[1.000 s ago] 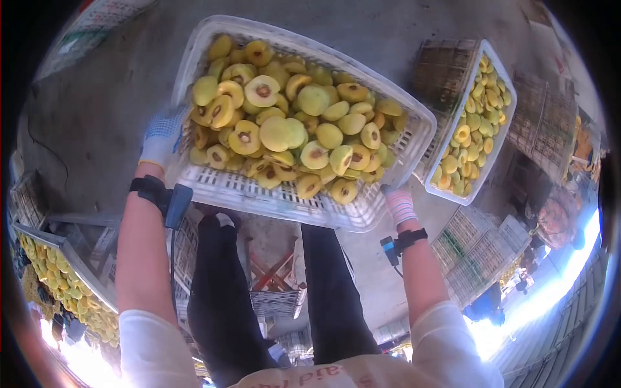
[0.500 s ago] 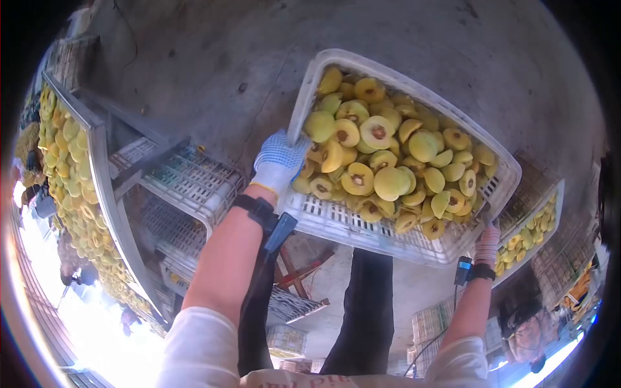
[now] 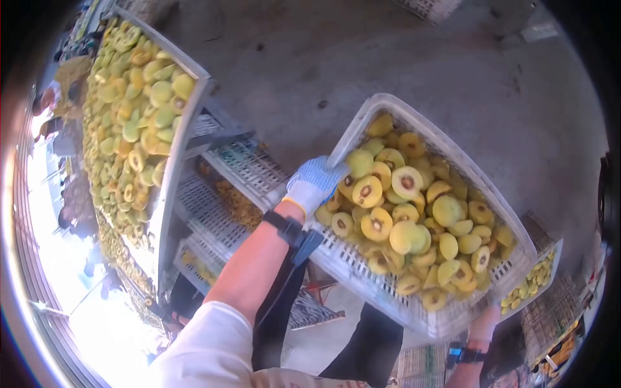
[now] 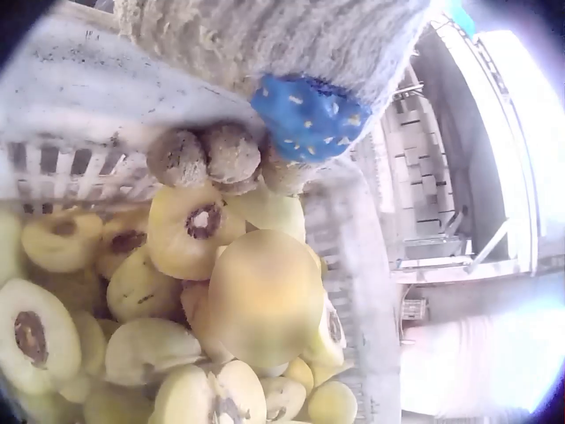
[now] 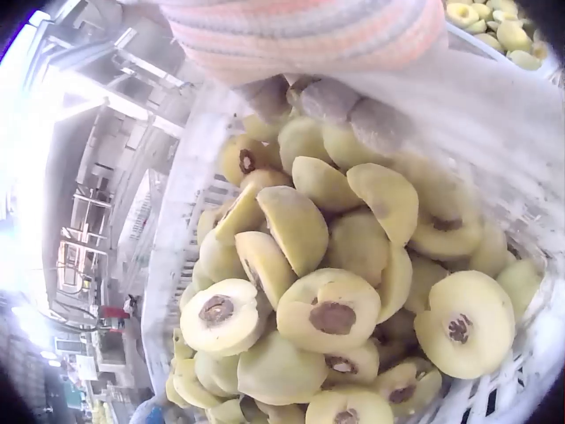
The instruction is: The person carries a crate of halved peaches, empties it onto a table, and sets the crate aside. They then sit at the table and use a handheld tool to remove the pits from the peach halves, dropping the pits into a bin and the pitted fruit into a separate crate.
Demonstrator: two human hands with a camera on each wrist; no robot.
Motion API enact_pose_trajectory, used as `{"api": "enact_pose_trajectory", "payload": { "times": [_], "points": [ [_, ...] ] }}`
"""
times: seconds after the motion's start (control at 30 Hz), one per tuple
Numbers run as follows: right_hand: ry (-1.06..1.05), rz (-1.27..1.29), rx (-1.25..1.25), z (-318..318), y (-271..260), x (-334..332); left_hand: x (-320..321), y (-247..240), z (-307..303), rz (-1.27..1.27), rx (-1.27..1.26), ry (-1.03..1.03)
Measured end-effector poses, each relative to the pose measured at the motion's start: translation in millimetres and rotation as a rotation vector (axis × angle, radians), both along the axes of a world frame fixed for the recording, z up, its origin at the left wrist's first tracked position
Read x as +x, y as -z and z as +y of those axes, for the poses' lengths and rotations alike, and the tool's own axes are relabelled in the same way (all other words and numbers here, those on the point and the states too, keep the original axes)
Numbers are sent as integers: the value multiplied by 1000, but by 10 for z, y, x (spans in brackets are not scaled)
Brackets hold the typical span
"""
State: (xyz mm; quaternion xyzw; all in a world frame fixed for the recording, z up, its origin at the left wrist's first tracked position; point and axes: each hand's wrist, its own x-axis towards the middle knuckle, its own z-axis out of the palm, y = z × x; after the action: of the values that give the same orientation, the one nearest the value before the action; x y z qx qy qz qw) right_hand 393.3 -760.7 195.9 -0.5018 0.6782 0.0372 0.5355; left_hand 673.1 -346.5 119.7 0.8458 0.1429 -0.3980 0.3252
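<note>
A white slatted plastic crate (image 3: 362, 275), heaped with halved yellow-green stone fruit (image 3: 407, 182), hangs tilted in front of the person, held at both ends. My left hand (image 3: 315, 184), in a white glove with blue dots, grips its left end. In the left wrist view, dusty fingertips (image 4: 231, 152) curl over the inside of the crate wall above the fruit. My right hand (image 3: 484, 323) holds the right end, partly hidden behind the crate corner in the head view. The right wrist view shows a striped glove (image 5: 309, 35) and fingertips (image 5: 328, 100) hooked inside the rim.
A large framed tray (image 3: 184, 123) of similar fruit stands at the left, beside stacked slatted crates (image 3: 242, 174). Another crate of fruit (image 3: 533, 278) sits at the right. Concrete floor (image 3: 310, 71) spreads ahead. A low stool-like stand (image 3: 314, 309) is near the legs.
The view has swung left: the fruit tray and stacked crates now loom larger at the left, while the right-hand fruit crate slides toward the edge. Both hands keep hold of the carried crate.
</note>
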Motion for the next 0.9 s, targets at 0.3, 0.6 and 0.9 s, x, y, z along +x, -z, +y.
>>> {"api": "enact_pose_trajectory", "payload": {
  "times": [0.3, 0.6, 0.9],
  "points": [
    [-163, -38, 37, 251, -955, 342, -217, -1407, 562, -52, 209, 87],
    [-939, -223, -240, 773, -2405, 1530, -867, -3077, 1650, -180, -79, -588],
    [-1204, -460, 193, 3157, -3367, 3657, -2013, -3653, 3287, -496, -252, -1488]
  ]
}}
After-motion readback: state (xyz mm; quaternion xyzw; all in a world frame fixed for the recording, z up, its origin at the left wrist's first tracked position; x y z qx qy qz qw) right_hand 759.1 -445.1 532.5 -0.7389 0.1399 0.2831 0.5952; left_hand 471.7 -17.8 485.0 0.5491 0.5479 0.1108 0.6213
